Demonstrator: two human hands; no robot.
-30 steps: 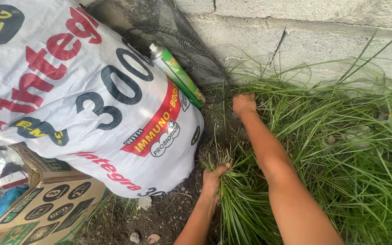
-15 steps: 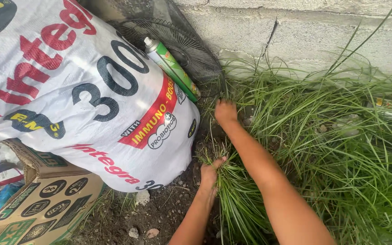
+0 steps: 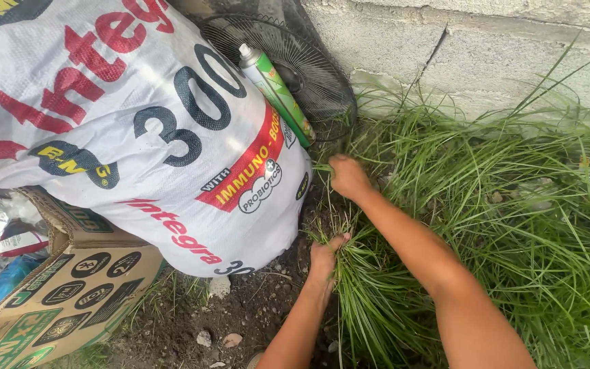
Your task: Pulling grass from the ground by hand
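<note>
Gripping grass beside sack.
Left hand clamped on bunch; right hand fisted around blades.

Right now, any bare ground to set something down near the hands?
One patch: bare soil between the white sack, cardboard box and left hand, dotted with small stones. Right of the hands it is dense grass up to the block wall. The spray can and fan grille crowd the corner by the right hand.
</note>
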